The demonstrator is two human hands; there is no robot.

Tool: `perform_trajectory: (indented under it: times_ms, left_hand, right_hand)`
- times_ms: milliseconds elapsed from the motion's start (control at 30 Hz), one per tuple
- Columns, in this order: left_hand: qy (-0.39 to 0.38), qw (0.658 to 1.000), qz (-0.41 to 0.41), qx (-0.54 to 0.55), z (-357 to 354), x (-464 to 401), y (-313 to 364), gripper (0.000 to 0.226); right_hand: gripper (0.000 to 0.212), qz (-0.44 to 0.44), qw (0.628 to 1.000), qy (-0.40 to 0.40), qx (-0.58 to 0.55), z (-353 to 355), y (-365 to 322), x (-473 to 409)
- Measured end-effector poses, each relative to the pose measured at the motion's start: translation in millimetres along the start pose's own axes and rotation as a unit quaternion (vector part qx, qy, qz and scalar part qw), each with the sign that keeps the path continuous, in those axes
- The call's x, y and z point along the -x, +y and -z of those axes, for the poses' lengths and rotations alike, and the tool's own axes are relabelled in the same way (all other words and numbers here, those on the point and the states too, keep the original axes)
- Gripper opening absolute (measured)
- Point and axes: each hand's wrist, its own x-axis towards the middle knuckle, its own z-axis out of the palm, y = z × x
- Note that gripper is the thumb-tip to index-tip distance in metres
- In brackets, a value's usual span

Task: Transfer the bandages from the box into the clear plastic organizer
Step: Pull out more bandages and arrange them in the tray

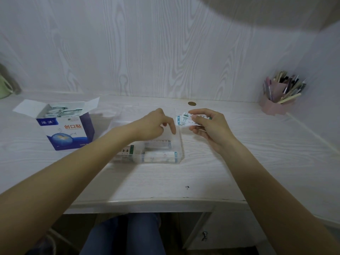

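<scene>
Pale wood-grain desk (165, 181) spanning the view, backed by a wall panel of the same grain. Near the left edge, opened bandage box (64, 129) in blue and white, flaps (24, 108) spread, loose wrapped bandages (58, 110) still heaped inside. At mid-desk, clear plastic organizer (179, 144), standing between the box and the right hand, with several wrapped bandages already lying flat in its near compartments (159, 156). Toward the far right corner, pink pen holder (276, 105) crammed with pens and pencils. At the far left edge, part of a green mug (4, 89), cut off by the frame. Left hand (154, 124) reaching over the organizer's middle, fingers loosely curled downward, index finger pointing down along the right wall; whether anything is held, cannot tell. Right hand (209, 126) just beside the organizer's far right corner, above the desk, pinching a small fanned stack of bandages (184, 120) between thumb and curled fingers. Near the back edge, behind the right hand, small round brownish disc (191, 103), flat on the desk. Close to the front edge, tiny dark mark (187, 187). Under the desk, blue-jeaned legs (128, 236).
</scene>
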Motion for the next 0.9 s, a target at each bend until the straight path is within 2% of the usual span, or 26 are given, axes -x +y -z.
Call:
perform_trajectory:
  times_ms: [67,133,167,233,367,433,533,667,900]
  left_hand:
    - [0.066,0.990,0.021,0.120,6,5,-1,0.034]
    - [0.086,0.964,0.034,0.248,10,10,1,0.020]
    - [0.084,0.956,0.034,0.278,11,11,3,0.022]
    - [0.089,0.951,0.026,0.295,10,11,5,0.026]
    - [0.138,0.947,0.033,0.289,11,11,6,0.006]
    - [0.155,0.944,0.054,0.286,12,11,3,0.009]
    - [0.141,0.926,0.078,0.342,12,15,0,0.009]
    - [0.121,0.910,0.107,0.383,13,20,0,0.009]
    - [0.150,0.898,0.151,0.385,20,26,-4,0.007]
  right_hand:
    - [0.012,0.003,1.000,-0.003,0.006,-2,1,0]
    - [0.015,0.012,1.000,-0.019,0.011,-5,2,2]
    - [0.016,0.017,0.999,-0.029,0.014,-8,2,3]
    - [0.017,0.023,0.999,-0.040,0.024,-14,2,4]
    - [0.010,0.019,0.998,-0.061,0.020,-21,0,6]
    - [0.006,0.011,0.994,-0.104,-0.014,-19,-2,7]
    - [0.013,0.001,0.989,-0.142,-0.029,-16,-2,8]
    - [0.012,0.010,0.993,-0.119,-0.007,-20,0,9]
    - [0.004,-0.002,0.997,-0.073,-0.014,-18,-1,8]
